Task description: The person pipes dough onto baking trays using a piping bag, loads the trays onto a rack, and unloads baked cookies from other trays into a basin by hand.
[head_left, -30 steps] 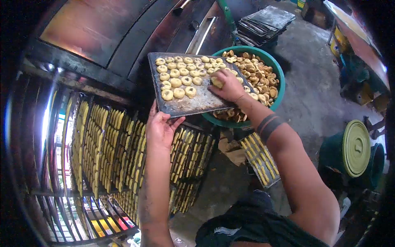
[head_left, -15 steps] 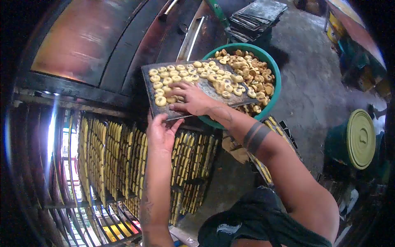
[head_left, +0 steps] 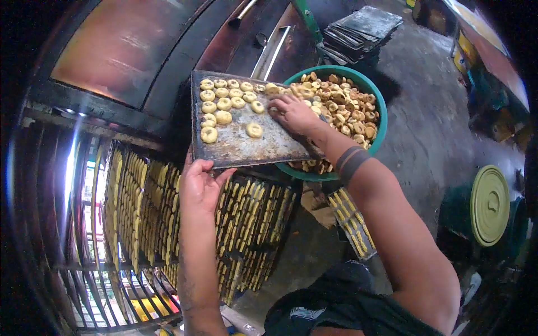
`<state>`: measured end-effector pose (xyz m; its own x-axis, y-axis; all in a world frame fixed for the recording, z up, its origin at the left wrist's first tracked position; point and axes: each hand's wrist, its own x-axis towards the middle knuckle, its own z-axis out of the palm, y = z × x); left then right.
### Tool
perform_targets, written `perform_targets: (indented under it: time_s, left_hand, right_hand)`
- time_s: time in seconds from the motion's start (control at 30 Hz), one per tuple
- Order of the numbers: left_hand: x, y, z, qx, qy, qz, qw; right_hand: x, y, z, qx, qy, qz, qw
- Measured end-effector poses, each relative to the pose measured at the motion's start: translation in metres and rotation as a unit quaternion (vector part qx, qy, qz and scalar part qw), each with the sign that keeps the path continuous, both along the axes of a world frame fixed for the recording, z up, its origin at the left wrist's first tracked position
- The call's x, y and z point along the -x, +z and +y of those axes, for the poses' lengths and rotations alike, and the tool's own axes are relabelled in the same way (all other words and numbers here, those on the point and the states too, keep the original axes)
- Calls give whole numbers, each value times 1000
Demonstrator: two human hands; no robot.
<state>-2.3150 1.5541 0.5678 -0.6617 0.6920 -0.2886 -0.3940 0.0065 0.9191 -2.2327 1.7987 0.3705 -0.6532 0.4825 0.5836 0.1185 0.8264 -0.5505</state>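
My left hand (head_left: pixel 200 183) grips the near left edge of a dark metal baking tray (head_left: pixel 235 150), thumb and fingers closed at the rim. Round, pale golden cookies (head_left: pixel 223 104) sit mostly along the tray's left and far sides. My right hand (head_left: pixel 298 116) reaches over the tray's right part, its fingers spread and bent against cookies at that end; the fingertips are partly blurred. Under the tray's right end stands a green basin (head_left: pixel 383 115) heaped with browned cookies (head_left: pixel 342 103).
Below left, a rack holds several trays of cookies (head_left: pixel 246 218). Another cookie tray (head_left: pixel 353 227) is beneath my right arm. Stacked bare trays (head_left: pixel 364 25) lie behind the basin. A lidded container (head_left: pixel 490 204) stands at right, dark metal panels (head_left: pixel 123 50) at upper left.
My right hand has moved right across the tray, shifting cookies toward the basin. More bare metal shows in the tray's middle and right. My left hand still holds the edge.
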Motion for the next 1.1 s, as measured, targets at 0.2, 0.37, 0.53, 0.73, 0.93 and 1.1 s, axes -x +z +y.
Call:
perform_targets:
  time_s: [0.2, 0.37, 0.53, 0.73, 0.93, 1.1]
  left_hand:
    - [14, 22, -13, -2, 4, -27, 1000]
    - [17, 27, -13, 17, 18, -26, 999]
    - [-9, 30, -17, 0, 8, 47, 999]
    - [-35, 19, -19, -12, 25, 129, 991]
    - [-26, 2, -23, -32, -5, 104, 994]
    - [-25, 2, -18, -42, 15, 86, 995]
  right_hand:
    - [-6, -25, 27, -32, -28, -70, 997]
    - [11, 29, 30, 172, -78, -170, 967]
    - [53, 105, -30, 192, 123, 126, 965]
    - [57, 155, -95, 5, 139, 181, 974]
    - [65, 124, -74, 20, 137, 232, 963]
    - [66, 64, -29, 36, 57, 184, 981]
